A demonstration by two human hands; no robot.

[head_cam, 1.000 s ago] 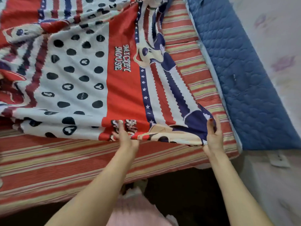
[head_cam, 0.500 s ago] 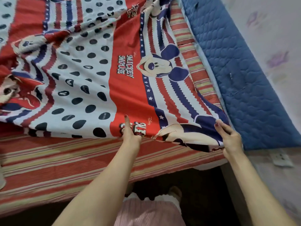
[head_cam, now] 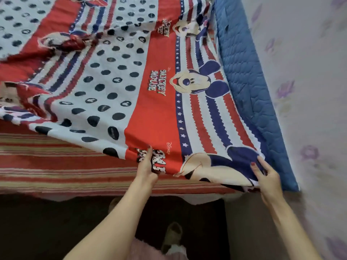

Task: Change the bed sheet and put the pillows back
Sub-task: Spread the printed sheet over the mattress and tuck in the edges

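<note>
Here, sheet: a printed bed sheet [head_cam: 155, 109] in red, white and navy, with black dots, wavy stripes, stars and cartoon mouse faces, lies spread over most of the bed, rumpled toward the far left.
Near edge: it is lifted off the bed surface between the two hands, with a shadow beneath it.
Left grip: the left hand [head_cam: 147, 166] pinches the sheet's near edge at the red band, thumb on top over the lettering, the other fingers tucked underneath.
Right grip: the right hand [head_cam: 269, 177] holds the sheet's near right corner, fingers curled over the navy ear print, beside the blue padding.
Under layer: a striped cover [head_cam: 65, 169] in red, tan and cream shows on the bed below the lifted edge and runs to the bed's near side.
Right side: a blue quilted pad [head_cam: 249, 87] stands between the bed and the wall [head_cam: 309, 91], which bears faint purple flowers.
Below: a foot in a slipper [head_cam: 172, 235] stands on the dark floor by the bed.
</note>
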